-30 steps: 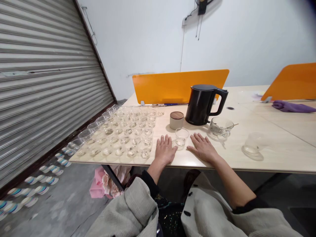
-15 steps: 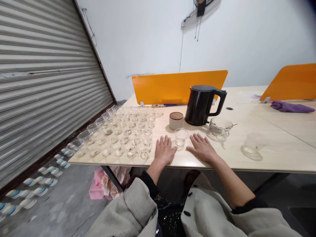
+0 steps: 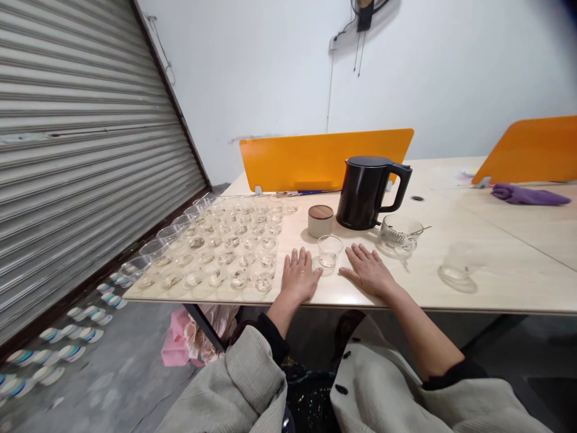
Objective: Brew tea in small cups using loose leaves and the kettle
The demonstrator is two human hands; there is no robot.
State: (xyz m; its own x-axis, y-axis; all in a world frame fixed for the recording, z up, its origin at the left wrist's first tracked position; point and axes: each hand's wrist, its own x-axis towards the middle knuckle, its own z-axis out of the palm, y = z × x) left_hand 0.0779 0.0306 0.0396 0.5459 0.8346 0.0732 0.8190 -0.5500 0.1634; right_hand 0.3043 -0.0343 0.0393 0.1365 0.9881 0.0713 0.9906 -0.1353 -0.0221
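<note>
My left hand (image 3: 299, 278) lies flat on the pale wooden table (image 3: 333, 294), palm down with the fingers stretched out. My right hand (image 3: 367, 270) rests the same way farther right, its thumb pointing inward. Between the two stands a clear plastic cup (image 3: 329, 251), upright and held by neither hand. Just behind it is a pale round canister (image 3: 320, 222) with a wooden lid. A black electric kettle (image 3: 367, 195) stands behind my right hand, its handle to the right. Beside it sits a ribbed glass cup (image 3: 400, 234) with a thin stirrer or spoon in it.
Rows of clear cups (image 3: 225, 243) with dark bits in them cover the table's left part. Another clear cup (image 3: 457, 267) stands at the right. Orange dividers (image 3: 293, 165) rise behind, near a purple cloth (image 3: 529, 194). Stacked cups or lids (image 3: 72, 352) line the floor by the shutter.
The view has shifted very slightly. Both hands stay flat in the same places, and nothing on the table has moved.
</note>
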